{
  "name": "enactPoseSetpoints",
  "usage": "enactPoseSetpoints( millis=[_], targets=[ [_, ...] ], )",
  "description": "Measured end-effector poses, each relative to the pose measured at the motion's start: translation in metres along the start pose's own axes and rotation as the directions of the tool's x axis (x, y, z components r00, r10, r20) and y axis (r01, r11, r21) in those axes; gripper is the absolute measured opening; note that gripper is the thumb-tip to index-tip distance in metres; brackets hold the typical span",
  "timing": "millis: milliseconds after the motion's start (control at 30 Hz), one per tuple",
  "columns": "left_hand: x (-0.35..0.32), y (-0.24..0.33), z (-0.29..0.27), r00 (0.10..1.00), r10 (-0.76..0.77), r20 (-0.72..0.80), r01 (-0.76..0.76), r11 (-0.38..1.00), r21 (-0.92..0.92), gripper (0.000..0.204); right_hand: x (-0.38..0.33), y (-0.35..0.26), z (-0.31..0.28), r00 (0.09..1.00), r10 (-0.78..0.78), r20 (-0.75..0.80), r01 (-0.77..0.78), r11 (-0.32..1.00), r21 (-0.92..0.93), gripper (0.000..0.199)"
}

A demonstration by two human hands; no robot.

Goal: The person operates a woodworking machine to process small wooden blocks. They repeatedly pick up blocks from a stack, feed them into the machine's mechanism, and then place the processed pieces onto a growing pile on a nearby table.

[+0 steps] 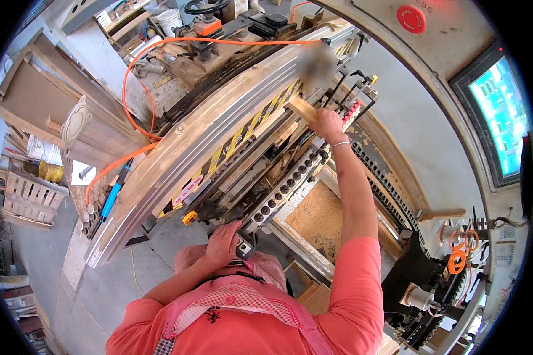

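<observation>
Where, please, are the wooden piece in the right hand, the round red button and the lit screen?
Wooden piece (302,110): head view, on its visible face.
Round red button (411,19): head view, middle of its face.
Lit screen (501,112): head view, centre of its display.

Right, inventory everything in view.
Wood piece: one, tan, upper centre
Beam: one, tan and grey, across middle
Striped tape: one strip, yellow and black, along beam
Round parts: several, black, centre row
Sawdust: one patch, tan, right of centre
Hose: at least one, orange, upper left
Pen-shaped tool: one, blue and black, left side
Stop button: one, red, upper right
Screen: one, blue-green, right edge
Slatted crate: one, pale, far left
Sleeves: two, coral, lower centre
Left hand: one, bare, beside metal block
Right hand: one, bare, gripping wood piece
</observation>
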State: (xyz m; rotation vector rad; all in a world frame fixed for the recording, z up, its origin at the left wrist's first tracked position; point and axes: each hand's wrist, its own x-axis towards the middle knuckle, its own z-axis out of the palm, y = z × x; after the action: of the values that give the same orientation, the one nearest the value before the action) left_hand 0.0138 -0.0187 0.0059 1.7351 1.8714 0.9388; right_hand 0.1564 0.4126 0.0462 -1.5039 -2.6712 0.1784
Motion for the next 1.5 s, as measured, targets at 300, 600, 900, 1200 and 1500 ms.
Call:
enactPoseSetpoints(
  millis=[300,600,900,1200,1500],
  targets=[
    [0.002,0.005,-0.004,0.997,-0.071,0.039,0.07,0.997,0.009,0.041,-0.001,-0.002,0.005,0.998,-0.04,-0.04,0.041,0.999,0.02,0.031],
    [0.003,0.003,-0.003,0.998,-0.055,0.028,0.055,0.998,-0.022,0.044,-0.002,-0.01,0.006,0.999,0.022,0.041,-0.021,0.999,-0.034,0.031],
    [0.004,0.003,0.0,0.993,-0.088,0.076,0.088,0.996,-0.001,0.049,0.007,-0.018,0.009,0.993,0.115,0.034,-0.115,0.993,0.0,0.037],
    [0.003,-0.002,0.001,0.996,-0.055,0.065,0.055,0.998,-0.002,0.052,0.003,-0.022,0.009,0.995,0.092,-0.025,-0.093,0.996,-0.014,0.04],
    [0.002,-0.002,0.003,0.99,-0.095,0.104,0.093,0.995,0.025,0.054,0.003,-0.023,0.004,0.992,0.127,0.007,-0.127,0.991,0.032,0.038]
  ],
)
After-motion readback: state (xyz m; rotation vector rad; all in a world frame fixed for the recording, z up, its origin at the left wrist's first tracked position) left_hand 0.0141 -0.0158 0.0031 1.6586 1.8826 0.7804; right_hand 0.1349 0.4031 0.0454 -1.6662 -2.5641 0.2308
